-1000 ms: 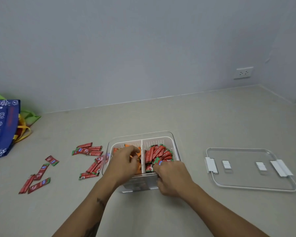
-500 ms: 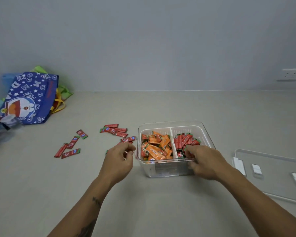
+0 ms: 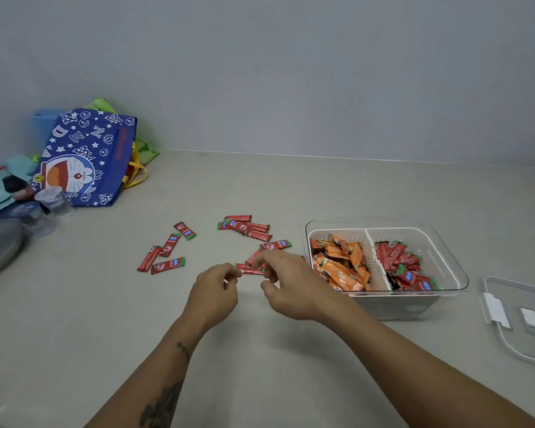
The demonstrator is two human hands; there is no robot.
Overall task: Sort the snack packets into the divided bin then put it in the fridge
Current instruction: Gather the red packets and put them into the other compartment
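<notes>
Left of the divided bin (image 3: 445,274), both hands have come off it since a second ago: left hand (image 3: 212,293) and right hand (image 3: 286,285) now pinch one red packet (image 3: 250,269) between their fingers on the bench (image 3: 260,350). I read this as collecting the loose red packets (image 3: 247,227); the bin's right compartment already holds reds, the left oranges.

You've got the divided bin (image 3: 445,273) as your anchor: loose packets (image 3: 247,227) scattered on the counter (image 3: 291,186) to its left, the lid (image 3: 519,322) flat to its right, and the tote bag (image 3: 87,159) far left by the wall.
</notes>
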